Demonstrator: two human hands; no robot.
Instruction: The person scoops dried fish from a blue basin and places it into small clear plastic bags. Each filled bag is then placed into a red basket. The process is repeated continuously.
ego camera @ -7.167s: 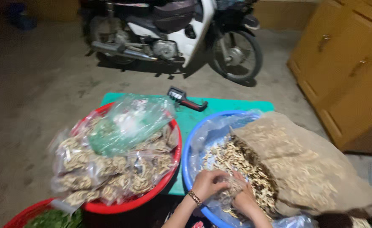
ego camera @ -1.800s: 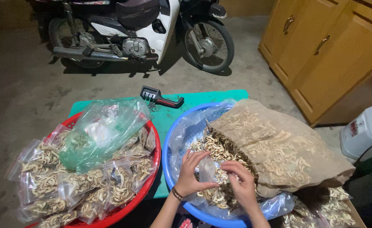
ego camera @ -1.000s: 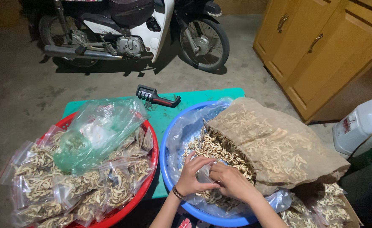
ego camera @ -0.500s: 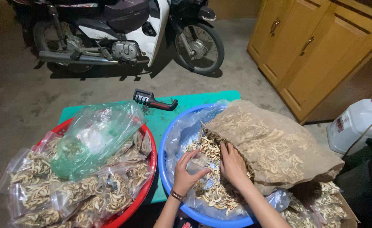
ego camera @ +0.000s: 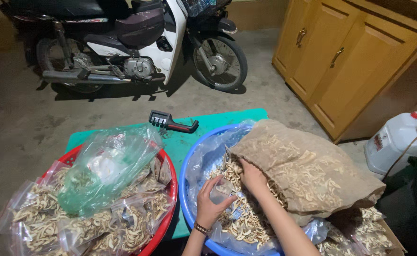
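A blue basin [ego camera: 185, 199] lined with clear plastic holds a heap of pale dried slices [ego camera: 246, 223]. A big brown sack [ego camera: 308, 170] full of the same slices lies across its right side. My left hand [ego camera: 210, 204] grips a small clear plastic bag [ego camera: 221, 187] over the heap. My right hand [ego camera: 253, 178] is pushed into the slices at the sack's mouth, fingers curled around some of them. A red basin [ego camera: 163, 232] at the left is piled with filled clear bags [ego camera: 42, 227] and a bundle of empty bags [ego camera: 106, 173].
Both basins stand on a green mat [ego camera: 199, 135] with a black and red handheld tool [ego camera: 173, 123] on it. A parked motorbike [ego camera: 132, 42] stands behind. Wooden cabinets [ego camera: 345, 61] are at the right, with a white plastic jug [ego camera: 395, 142] below them.
My right hand has slid up from the middle of the heap to the sack's mouth. My left hand has stayed over the heap with the small bag. The camera has tilted upward.
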